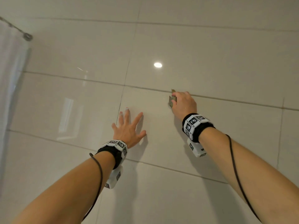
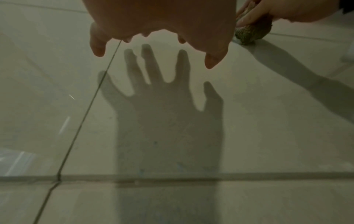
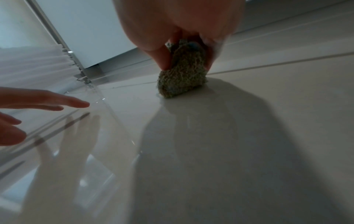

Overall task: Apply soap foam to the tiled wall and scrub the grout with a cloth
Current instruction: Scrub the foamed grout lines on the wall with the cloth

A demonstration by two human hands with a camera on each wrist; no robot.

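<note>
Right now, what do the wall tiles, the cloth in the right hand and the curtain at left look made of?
Wall tiles: glazed ceramic or porcelain, probably; glossy, mirroring a lamp and the hands.
Cloth: coarse, nubbly olive-green fabric, perhaps terry or microfibre, bunched in the right hand.
Curtain: thin, white, translucent, pleated; fabric or plastic, unclear.

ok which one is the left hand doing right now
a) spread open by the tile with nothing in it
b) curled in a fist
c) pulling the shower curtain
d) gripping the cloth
a: the left hand has its fingers straight and splayed by the tiled wall and holds nothing, while the bunched green cloth is pinched in the right hand up at the horizontal grout line.
</note>
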